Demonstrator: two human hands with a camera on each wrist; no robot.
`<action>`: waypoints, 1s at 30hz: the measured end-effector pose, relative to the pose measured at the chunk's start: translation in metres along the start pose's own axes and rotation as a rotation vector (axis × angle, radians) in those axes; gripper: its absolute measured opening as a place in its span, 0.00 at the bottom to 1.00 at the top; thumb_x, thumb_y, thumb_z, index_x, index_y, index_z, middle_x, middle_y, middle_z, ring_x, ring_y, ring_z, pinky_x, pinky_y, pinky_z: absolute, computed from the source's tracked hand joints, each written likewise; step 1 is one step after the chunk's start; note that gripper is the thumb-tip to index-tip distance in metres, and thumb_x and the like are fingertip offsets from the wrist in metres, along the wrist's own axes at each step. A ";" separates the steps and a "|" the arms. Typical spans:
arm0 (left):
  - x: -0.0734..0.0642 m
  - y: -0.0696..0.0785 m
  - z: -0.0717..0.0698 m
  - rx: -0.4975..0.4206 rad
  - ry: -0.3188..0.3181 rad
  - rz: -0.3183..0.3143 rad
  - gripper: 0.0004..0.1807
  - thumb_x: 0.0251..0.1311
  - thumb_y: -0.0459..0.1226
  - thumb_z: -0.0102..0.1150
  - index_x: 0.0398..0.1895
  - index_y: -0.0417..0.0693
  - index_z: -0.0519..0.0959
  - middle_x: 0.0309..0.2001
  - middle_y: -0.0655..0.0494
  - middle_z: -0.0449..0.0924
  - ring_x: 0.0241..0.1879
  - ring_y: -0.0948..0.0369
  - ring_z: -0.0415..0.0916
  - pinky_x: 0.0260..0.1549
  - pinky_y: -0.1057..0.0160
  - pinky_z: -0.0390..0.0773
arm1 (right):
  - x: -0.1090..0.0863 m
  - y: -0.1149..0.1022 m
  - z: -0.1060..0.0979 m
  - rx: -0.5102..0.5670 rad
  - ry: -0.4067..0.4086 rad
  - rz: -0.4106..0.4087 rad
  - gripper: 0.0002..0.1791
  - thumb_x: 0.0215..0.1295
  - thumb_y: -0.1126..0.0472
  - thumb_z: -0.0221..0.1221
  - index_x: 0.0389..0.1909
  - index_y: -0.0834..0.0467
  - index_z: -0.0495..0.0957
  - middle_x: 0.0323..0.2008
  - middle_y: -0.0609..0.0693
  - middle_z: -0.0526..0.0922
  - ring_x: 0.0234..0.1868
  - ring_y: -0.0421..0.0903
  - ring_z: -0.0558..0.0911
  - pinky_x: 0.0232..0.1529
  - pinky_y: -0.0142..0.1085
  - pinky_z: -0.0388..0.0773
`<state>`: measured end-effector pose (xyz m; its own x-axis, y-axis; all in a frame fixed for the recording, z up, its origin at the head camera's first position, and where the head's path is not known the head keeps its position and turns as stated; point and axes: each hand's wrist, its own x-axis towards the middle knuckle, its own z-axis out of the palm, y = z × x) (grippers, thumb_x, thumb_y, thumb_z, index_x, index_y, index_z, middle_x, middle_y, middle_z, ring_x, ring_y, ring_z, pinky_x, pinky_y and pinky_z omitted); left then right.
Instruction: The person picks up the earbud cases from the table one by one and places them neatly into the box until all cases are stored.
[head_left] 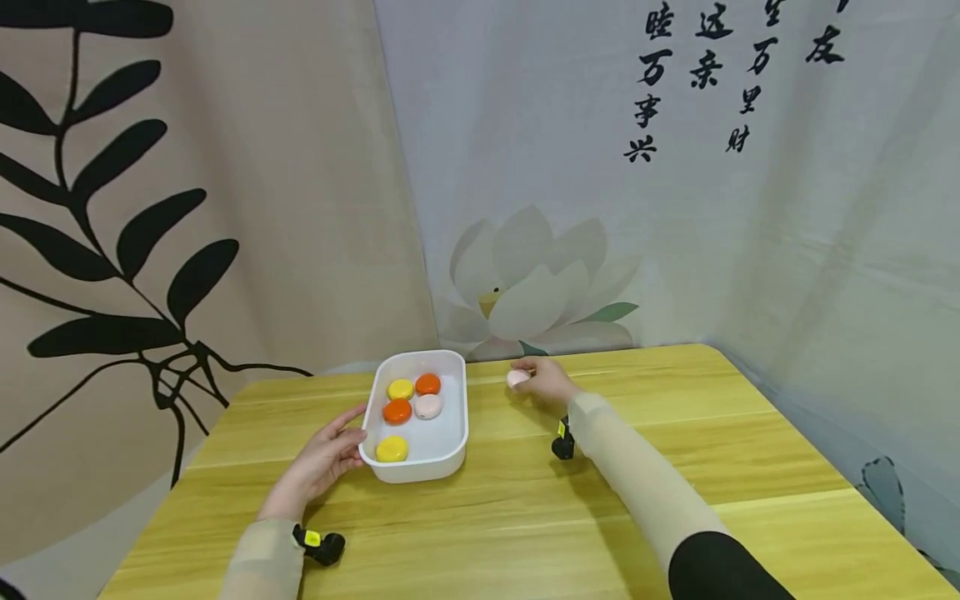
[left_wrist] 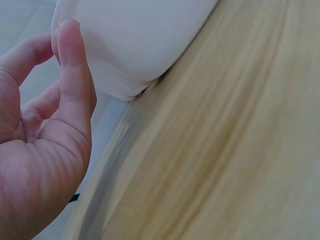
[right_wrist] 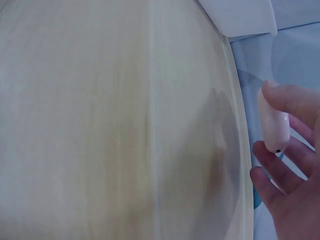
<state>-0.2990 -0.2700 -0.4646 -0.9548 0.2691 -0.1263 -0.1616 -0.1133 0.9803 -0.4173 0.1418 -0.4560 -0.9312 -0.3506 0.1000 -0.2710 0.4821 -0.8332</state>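
A white rectangular tray [head_left: 457, 446] stands on the wooden table with several smooth round pieces inside. They are a yellow one [head_left: 392, 449], another yellow one [head_left: 401, 389], two orange ones [head_left: 397, 411] and a pale pink one [head_left: 428, 406]. At the tray's left side, my left hand [head_left: 327, 458] holds the rim between thumb and fingers; the left wrist view shows the thumb [left_wrist: 73, 75] against the outer wall. To the tray's right, my right hand [head_left: 550, 382] pinches a pale pink round piece [right_wrist: 274, 122], held just above the table's far edge.
The wooden table [head_left: 525, 533] reaches back to a curtain [head_left: 570, 167] printed with a lotus and black characters. Dark printed leaves [head_left: 112, 333] cover the left part of the cloth. Each wrist carries a small black camera [head_left: 562, 442].
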 end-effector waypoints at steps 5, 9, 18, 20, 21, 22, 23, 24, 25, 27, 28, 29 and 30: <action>0.000 0.002 0.000 0.017 -0.003 0.004 0.37 0.70 0.33 0.51 0.77 0.45 0.46 0.42 0.48 0.78 0.27 0.65 0.74 0.29 0.70 0.79 | -0.002 -0.010 -0.003 -0.035 0.009 0.016 0.25 0.56 0.62 0.67 0.56 0.62 0.79 0.50 0.56 0.81 0.46 0.51 0.78 0.44 0.42 0.77; -0.001 0.003 -0.001 0.022 -0.009 0.008 0.37 0.71 0.33 0.50 0.77 0.44 0.45 0.42 0.48 0.78 0.27 0.65 0.74 0.29 0.70 0.79 | -0.002 -0.016 -0.004 -0.054 0.021 0.072 0.24 0.56 0.64 0.67 0.56 0.60 0.79 0.51 0.55 0.80 0.46 0.50 0.77 0.46 0.41 0.76; -0.001 0.001 -0.002 0.018 -0.020 0.015 0.38 0.70 0.33 0.51 0.77 0.43 0.44 0.42 0.48 0.78 0.27 0.65 0.75 0.30 0.70 0.80 | 0.000 -0.020 -0.010 -0.046 0.037 0.110 0.27 0.57 0.63 0.67 0.59 0.62 0.76 0.54 0.55 0.78 0.47 0.50 0.77 0.45 0.39 0.77; -0.001 0.000 -0.002 0.018 -0.015 0.015 0.38 0.70 0.33 0.51 0.77 0.43 0.44 0.42 0.48 0.78 0.27 0.65 0.75 0.29 0.70 0.80 | 0.000 -0.021 -0.011 -0.047 0.035 0.107 0.27 0.57 0.63 0.67 0.59 0.61 0.77 0.54 0.55 0.79 0.47 0.50 0.78 0.45 0.40 0.78; -0.001 0.000 -0.002 0.018 -0.011 0.016 0.38 0.70 0.33 0.51 0.77 0.43 0.45 0.42 0.48 0.78 0.27 0.65 0.75 0.29 0.70 0.80 | 0.000 -0.021 -0.012 -0.046 0.034 0.105 0.27 0.57 0.63 0.67 0.59 0.62 0.76 0.53 0.55 0.79 0.47 0.50 0.78 0.44 0.40 0.78; -0.002 0.000 -0.002 0.015 -0.013 0.013 0.38 0.70 0.33 0.51 0.77 0.44 0.44 0.42 0.48 0.78 0.27 0.65 0.75 0.29 0.70 0.80 | 0.001 -0.021 -0.013 -0.045 0.034 0.102 0.26 0.57 0.63 0.67 0.59 0.61 0.76 0.54 0.55 0.79 0.47 0.50 0.78 0.44 0.40 0.78; -0.002 0.000 -0.001 0.017 -0.015 0.012 0.38 0.70 0.33 0.51 0.77 0.43 0.44 0.42 0.48 0.78 0.27 0.65 0.75 0.29 0.70 0.80 | 0.001 -0.021 -0.014 -0.046 0.034 0.099 0.26 0.58 0.63 0.67 0.59 0.61 0.76 0.54 0.55 0.78 0.47 0.50 0.78 0.44 0.40 0.78; -0.002 0.000 -0.001 0.017 -0.015 0.011 0.38 0.70 0.33 0.51 0.77 0.43 0.44 0.42 0.48 0.78 0.27 0.65 0.75 0.29 0.70 0.80 | 0.001 -0.021 -0.014 -0.046 0.034 0.096 0.26 0.57 0.63 0.67 0.58 0.61 0.77 0.54 0.55 0.79 0.47 0.50 0.78 0.44 0.40 0.78; -0.002 0.000 0.000 0.016 -0.011 0.009 0.38 0.70 0.33 0.51 0.77 0.43 0.44 0.42 0.49 0.78 0.27 0.65 0.75 0.29 0.70 0.80 | 0.002 -0.021 -0.015 -0.053 0.033 0.091 0.26 0.58 0.63 0.67 0.58 0.61 0.77 0.54 0.55 0.78 0.48 0.50 0.78 0.44 0.40 0.78; -0.002 0.001 0.000 0.018 -0.013 0.007 0.38 0.70 0.33 0.51 0.77 0.43 0.44 0.42 0.49 0.79 0.27 0.65 0.75 0.29 0.70 0.80 | 0.002 -0.022 -0.017 -0.059 0.031 0.082 0.26 0.58 0.63 0.67 0.58 0.61 0.77 0.54 0.56 0.78 0.48 0.50 0.77 0.45 0.40 0.77; -0.002 0.001 0.000 0.018 -0.015 0.005 0.38 0.70 0.33 0.51 0.77 0.43 0.44 0.42 0.49 0.79 0.27 0.65 0.75 0.30 0.70 0.80 | 0.002 -0.022 -0.018 -0.061 0.031 0.076 0.26 0.58 0.63 0.67 0.59 0.62 0.77 0.54 0.56 0.78 0.48 0.50 0.77 0.45 0.40 0.77; -0.002 0.001 0.000 0.020 -0.015 0.004 0.38 0.70 0.33 0.51 0.77 0.43 0.44 0.41 0.49 0.79 0.27 0.65 0.75 0.30 0.70 0.80 | 0.002 -0.023 -0.019 -0.062 0.031 0.071 0.26 0.58 0.62 0.67 0.59 0.62 0.77 0.54 0.56 0.78 0.48 0.50 0.77 0.46 0.41 0.77; -0.002 0.001 0.000 0.020 -0.016 0.003 0.38 0.70 0.33 0.51 0.77 0.43 0.44 0.41 0.49 0.79 0.27 0.65 0.75 0.30 0.70 0.80 | 0.002 -0.024 -0.020 -0.061 0.030 0.065 0.26 0.58 0.62 0.67 0.59 0.63 0.76 0.54 0.56 0.78 0.48 0.50 0.77 0.46 0.41 0.77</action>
<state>-0.2969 -0.2705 -0.4635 -0.9511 0.2839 -0.1216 -0.1542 -0.0952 0.9834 -0.4181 0.1459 -0.4251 -0.9538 -0.2935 0.0641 -0.2236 0.5513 -0.8038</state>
